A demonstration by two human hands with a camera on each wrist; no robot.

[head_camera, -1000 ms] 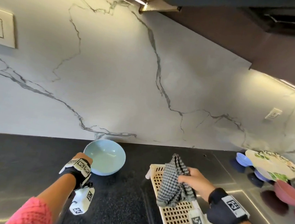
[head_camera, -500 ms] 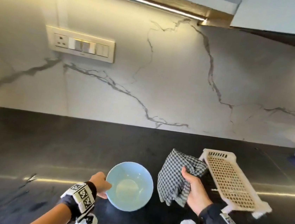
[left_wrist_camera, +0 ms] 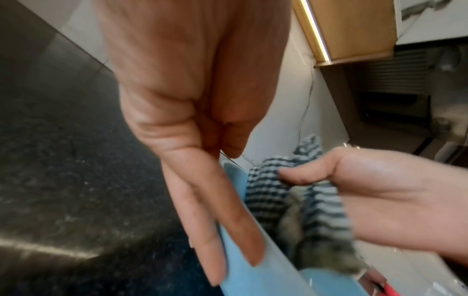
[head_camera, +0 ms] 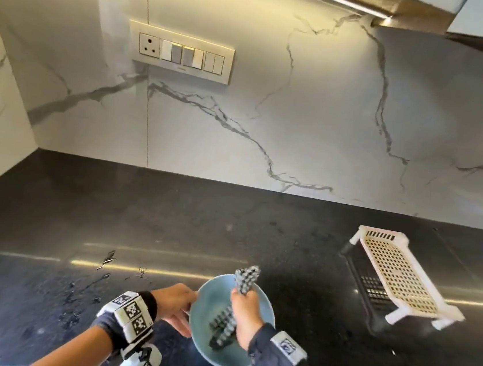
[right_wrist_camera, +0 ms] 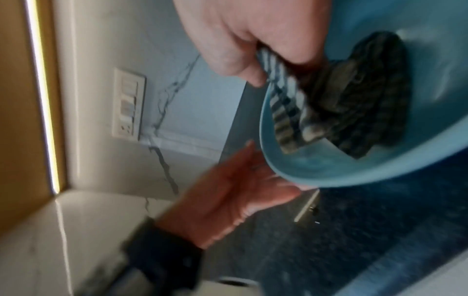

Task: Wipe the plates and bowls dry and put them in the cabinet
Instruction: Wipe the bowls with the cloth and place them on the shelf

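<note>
Cream rack (head_camera: 398,276), head view only

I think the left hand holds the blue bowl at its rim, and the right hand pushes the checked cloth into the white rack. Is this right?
Not quite. The left hand does hold the blue bowl at its rim, but the right hand pushes the checked cloth into the bowl, not the white rack. The rack stands apart, to the right on the counter. The head view shows this.
</note>
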